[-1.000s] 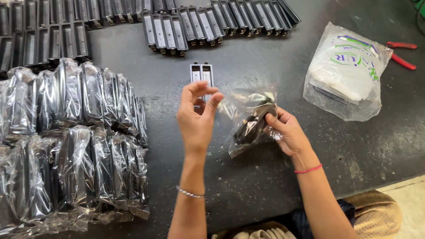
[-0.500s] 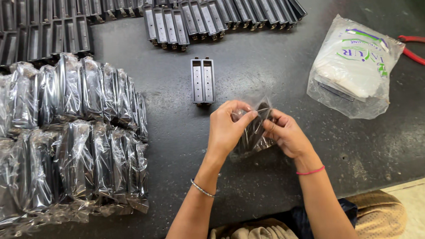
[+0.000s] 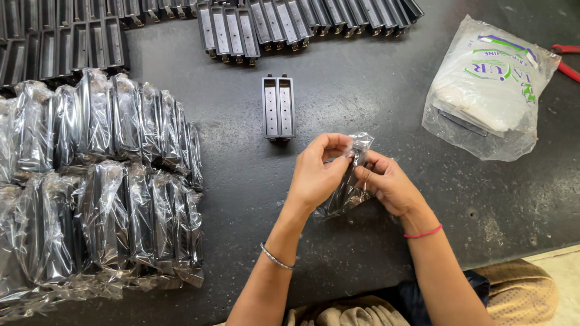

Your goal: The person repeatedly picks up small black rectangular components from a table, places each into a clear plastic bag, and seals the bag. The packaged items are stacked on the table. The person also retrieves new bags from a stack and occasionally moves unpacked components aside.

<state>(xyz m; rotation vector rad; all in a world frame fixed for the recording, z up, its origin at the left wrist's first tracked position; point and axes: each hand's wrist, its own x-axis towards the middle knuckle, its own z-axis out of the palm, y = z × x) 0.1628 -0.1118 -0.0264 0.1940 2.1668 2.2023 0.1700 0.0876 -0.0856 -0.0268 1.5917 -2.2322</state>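
Pinching bagged part (image 3: 349, 181), seemingly between hands.

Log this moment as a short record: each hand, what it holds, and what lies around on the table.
left hand: pinches the top of the clear bag
right hand: grips the same bag from the other side
clear bag: holds a dark metal part, held just above the table
loose pair of parts: unbagged, lying beyond the hands
bagged parts: stacked in rows at the left
bare parts: rows along the far edge
white packet: at the right
table: dark, scuffed
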